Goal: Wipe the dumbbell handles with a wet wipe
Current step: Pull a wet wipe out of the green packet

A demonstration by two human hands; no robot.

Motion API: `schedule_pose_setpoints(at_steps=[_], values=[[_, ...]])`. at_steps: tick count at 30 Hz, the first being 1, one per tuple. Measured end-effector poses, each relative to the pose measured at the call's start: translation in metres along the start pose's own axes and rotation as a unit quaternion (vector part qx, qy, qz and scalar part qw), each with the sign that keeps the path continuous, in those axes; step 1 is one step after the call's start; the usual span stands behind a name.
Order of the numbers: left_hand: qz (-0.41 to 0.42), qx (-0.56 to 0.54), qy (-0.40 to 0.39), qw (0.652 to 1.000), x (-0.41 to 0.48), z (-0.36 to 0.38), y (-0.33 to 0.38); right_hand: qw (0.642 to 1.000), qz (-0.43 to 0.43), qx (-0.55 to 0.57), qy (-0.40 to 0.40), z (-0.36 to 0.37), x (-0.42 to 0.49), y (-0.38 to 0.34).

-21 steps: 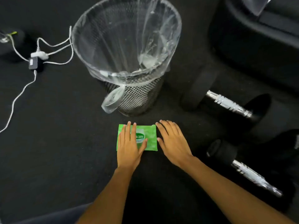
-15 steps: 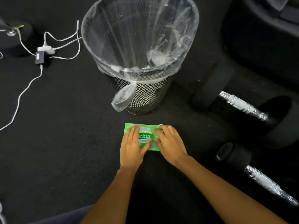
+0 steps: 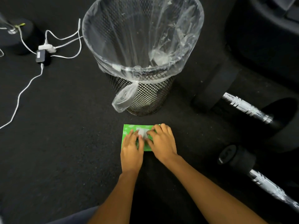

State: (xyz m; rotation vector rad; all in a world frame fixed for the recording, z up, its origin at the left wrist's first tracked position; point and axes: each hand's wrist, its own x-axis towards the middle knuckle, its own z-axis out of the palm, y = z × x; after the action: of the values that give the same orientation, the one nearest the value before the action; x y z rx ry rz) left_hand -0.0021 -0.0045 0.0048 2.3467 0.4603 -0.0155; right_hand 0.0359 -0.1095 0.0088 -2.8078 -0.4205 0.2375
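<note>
A green wet wipe pack [image 3: 128, 129] lies flat on the black floor in front of me. My left hand [image 3: 131, 149] rests on its left half with fingers straight, holding it down. My right hand [image 3: 161, 143] is over the right half, fingers curled at a white flap [image 3: 142, 133] in the pack's middle, which looks lifted. Two dumbbells lie to the right. The far one shows a chrome handle [image 3: 246, 109] between black heads. The near one has a chrome handle [image 3: 271, 188] running off the lower right edge.
A black mesh waste bin [image 3: 153, 97] with a clear plastic liner stands just behind the pack. White cables [image 3: 21, 92] and a black adapter [image 3: 40, 56] lie on the floor at the left. Dark equipment fills the upper right corner.
My right hand moved left from beside the pack onto it and curled its fingers at the white middle flap. My left hand stayed pressed on the pack. The view shifted slightly.
</note>
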Motion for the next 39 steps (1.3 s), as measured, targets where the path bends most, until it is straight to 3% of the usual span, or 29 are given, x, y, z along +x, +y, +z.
schedule_pose_setpoints(at_steps=[6,12,22,31,33,36,39], values=[[0.009,0.023,-0.027,0.999,0.000,0.004,-0.005,0.992,0.118,0.040,-0.035,-0.002,0.015,-0.015],[0.042,0.035,-0.044,0.998,0.000,0.001,-0.006,0.984,0.122,0.107,-0.070,-0.008,0.021,-0.010],[0.059,0.040,-0.090,0.993,0.003,-0.003,-0.013,0.914,0.219,0.338,-0.051,-0.024,0.012,0.008],[0.077,0.042,-0.094,0.992,0.004,0.002,-0.019,0.809,0.296,0.506,0.045,-0.008,-0.002,0.015],[0.087,0.040,-0.096,0.991,0.003,0.005,-0.018,0.771,0.332,0.539,0.069,-0.004,-0.004,0.016],[0.092,0.042,-0.106,0.989,0.003,0.007,-0.018,0.672,0.364,0.634,0.115,-0.002,-0.010,0.011],[0.106,0.056,-0.110,0.987,0.004,0.009,-0.022,0.638,0.362,0.655,0.182,-0.007,-0.011,0.010]])
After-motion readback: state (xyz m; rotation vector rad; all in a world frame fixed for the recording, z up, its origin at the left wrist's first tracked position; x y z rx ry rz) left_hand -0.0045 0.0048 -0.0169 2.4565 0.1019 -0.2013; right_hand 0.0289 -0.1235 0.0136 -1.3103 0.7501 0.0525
